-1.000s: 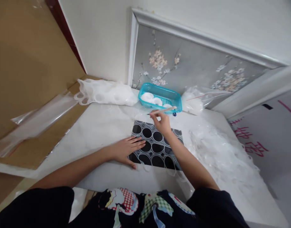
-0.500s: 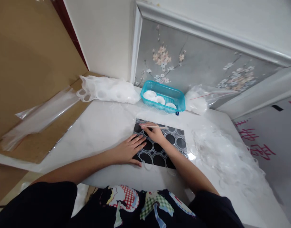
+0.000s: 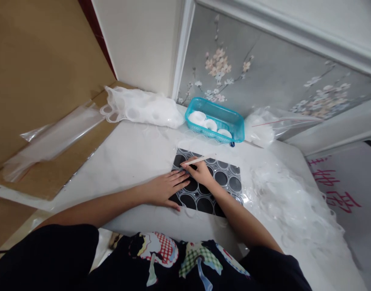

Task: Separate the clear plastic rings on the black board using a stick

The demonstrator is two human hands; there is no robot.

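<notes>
A sheet (image 3: 221,178) patterned with rows of black circles ringed in clear plastic lies on the white table in front of me. My left hand (image 3: 165,188) rests flat across its left edge, fingers stretched and slightly apart. Over the upper left part of the sheet, my right hand (image 3: 201,173) pinches a thin pale stick (image 3: 200,159) between thumb and fingers. The stick's lower left end is by the fingertips near a circle; its other end points up and right. What the stick's tip touches is too small to tell.
Behind the sheet stands a turquoise basket (image 3: 239,130) with several white rolls. A bag of white rings (image 3: 145,108) lies left of it, a clear zip bag (image 3: 264,128) right. Scrap clear plastic (image 3: 288,198) heaps on the right. Plastic sleeves (image 3: 56,135) lie on cardboard at left.
The view has shifted slightly. The stick in my right hand has tilted, its far end now higher. My right fingertips have moved closer to my left hand, which stays flat on the sheet.
</notes>
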